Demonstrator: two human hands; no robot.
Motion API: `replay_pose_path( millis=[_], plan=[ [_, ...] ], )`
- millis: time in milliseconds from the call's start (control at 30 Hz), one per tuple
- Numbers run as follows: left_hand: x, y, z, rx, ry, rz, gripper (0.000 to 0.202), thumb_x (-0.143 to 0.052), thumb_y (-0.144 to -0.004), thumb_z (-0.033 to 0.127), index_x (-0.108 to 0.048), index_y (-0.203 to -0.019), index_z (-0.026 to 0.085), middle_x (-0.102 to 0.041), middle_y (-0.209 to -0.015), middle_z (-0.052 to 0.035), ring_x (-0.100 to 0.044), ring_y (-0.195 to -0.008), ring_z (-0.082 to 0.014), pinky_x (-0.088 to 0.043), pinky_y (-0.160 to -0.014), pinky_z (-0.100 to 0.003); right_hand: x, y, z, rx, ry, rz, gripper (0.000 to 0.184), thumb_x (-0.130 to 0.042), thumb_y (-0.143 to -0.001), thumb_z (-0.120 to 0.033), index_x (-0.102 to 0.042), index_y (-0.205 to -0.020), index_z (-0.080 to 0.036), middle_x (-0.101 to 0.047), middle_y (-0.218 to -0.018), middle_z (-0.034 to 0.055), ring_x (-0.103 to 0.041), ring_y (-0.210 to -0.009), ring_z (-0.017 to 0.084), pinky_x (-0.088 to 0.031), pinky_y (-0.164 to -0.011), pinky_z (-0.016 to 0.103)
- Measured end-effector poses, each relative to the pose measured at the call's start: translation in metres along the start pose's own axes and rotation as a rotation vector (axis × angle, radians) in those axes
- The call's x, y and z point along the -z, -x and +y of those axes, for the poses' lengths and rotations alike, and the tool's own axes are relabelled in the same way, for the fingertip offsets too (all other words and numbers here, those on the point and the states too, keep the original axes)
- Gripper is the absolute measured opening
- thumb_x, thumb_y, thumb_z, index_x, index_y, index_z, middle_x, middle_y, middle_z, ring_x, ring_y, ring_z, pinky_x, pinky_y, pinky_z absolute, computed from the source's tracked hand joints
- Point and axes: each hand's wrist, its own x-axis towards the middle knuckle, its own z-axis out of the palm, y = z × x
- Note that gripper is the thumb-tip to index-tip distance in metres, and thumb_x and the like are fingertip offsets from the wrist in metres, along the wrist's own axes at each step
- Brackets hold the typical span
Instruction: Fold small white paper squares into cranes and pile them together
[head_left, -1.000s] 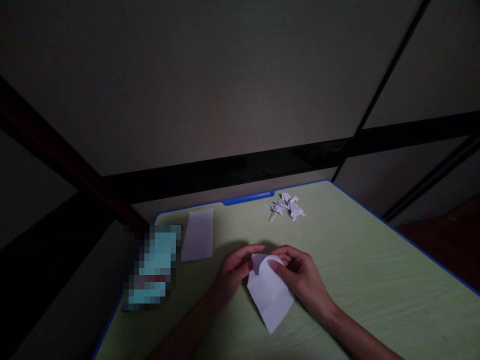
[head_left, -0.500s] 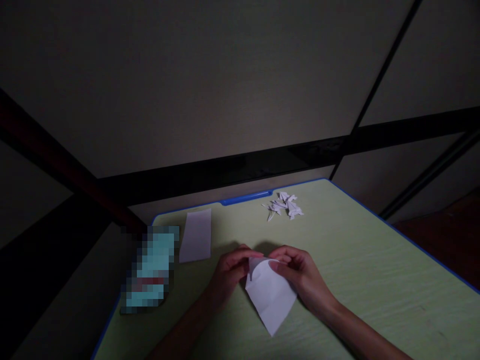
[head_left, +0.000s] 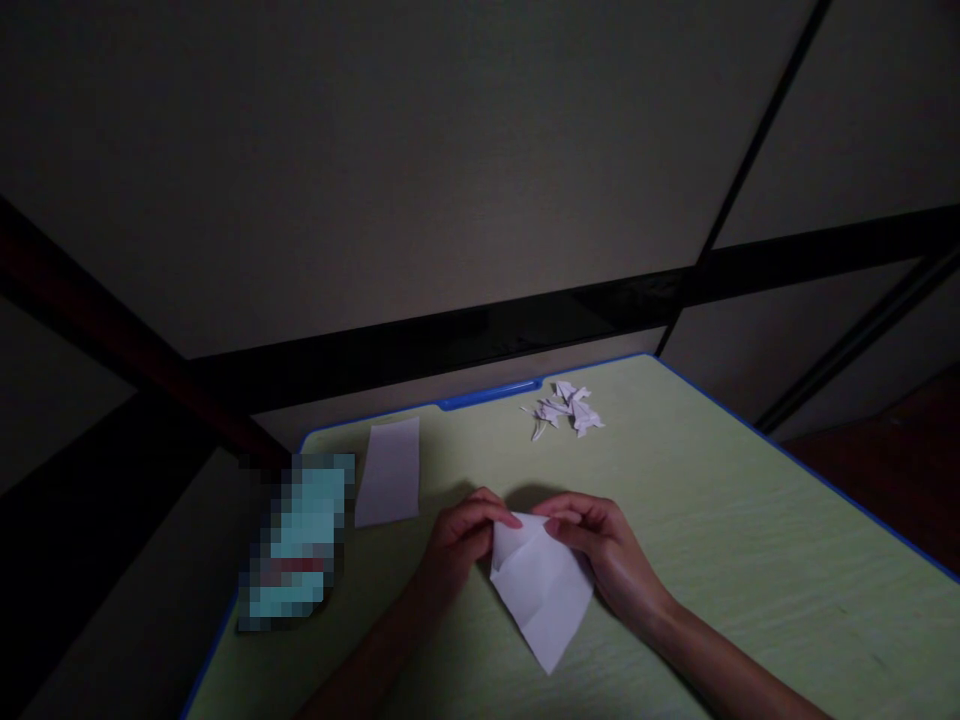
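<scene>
A white sheet of paper (head_left: 544, 595), partly folded, is held between my two hands with one pointed corner toward me. My left hand (head_left: 465, 535) pinches its upper left edge, the index finger lying over a folded flap. At the upper right edge, my right hand (head_left: 600, 540) grips the paper with the thumb on top and the fingers behind. A crease runs across the upper part of the sheet. Some fingertips are hidden behind the paper.
Several small folded white paper figures (head_left: 570, 408) lie near the table's far edge. Left of my hands is a white stack or sheet of paper (head_left: 388, 472), beside a blurred teal item (head_left: 300, 530). The pale green table (head_left: 735, 520) has a blue rim; a panelled wall (head_left: 420, 180) stands behind.
The paper's upper left flap, curled up before, now lies flatter under my left fingers. My left index finger has come down onto it. My right hand has hardly moved.
</scene>
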Motion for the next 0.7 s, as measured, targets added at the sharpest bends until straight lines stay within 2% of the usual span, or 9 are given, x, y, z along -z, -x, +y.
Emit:
replay_pose_path(
  millis=[267,467,700],
  plan=[
    [0.0009,-0.0001,-0.0015,-0.073,-0.129,-0.025,0.022,-0.046,-0.062,0.005,-0.065,-0.065,0.017,-0.047,-0.067,-0.0008,-0.042,-0.060,-0.0107,-0.029,-0.051,-0.020,0.0021,0.0006,-0.0003,0.044,0.039,-0.037,0.012,-0.055,-0.060,-0.017,-0.064,-0.067,-0.012,-0.059,-0.056,0.0011,-0.045,-0.046,0.008,-0.026,-0.043,0.019],
    [-0.0016,0.0015,0.0034,-0.081,-0.179,-0.060,0.021,-0.047,-0.064,0.008,-0.065,-0.066,0.017,-0.047,-0.066,-0.0015,-0.043,-0.061,-0.0116,-0.030,-0.052,-0.020,-0.0021,0.0003,-0.0016,0.029,0.156,-0.005,0.012,-0.063,-0.057,-0.023,-0.060,-0.061,-0.012,-0.055,-0.050,-0.0017,-0.042,-0.042,0.006,-0.027,-0.040,0.018],
    [-0.0018,0.0008,0.0028,-0.057,-0.176,-0.069,0.018,-0.048,-0.066,0.013,-0.066,-0.066,0.017,-0.045,-0.066,-0.0016,-0.044,-0.061,-0.0117,-0.031,-0.052,-0.020,-0.0046,0.0011,-0.0022,0.011,0.180,0.009,0.018,-0.063,-0.058,-0.028,-0.058,-0.061,-0.011,-0.050,-0.046,-0.0035,-0.038,-0.039,0.005,-0.024,-0.038,0.017]
  ],
)
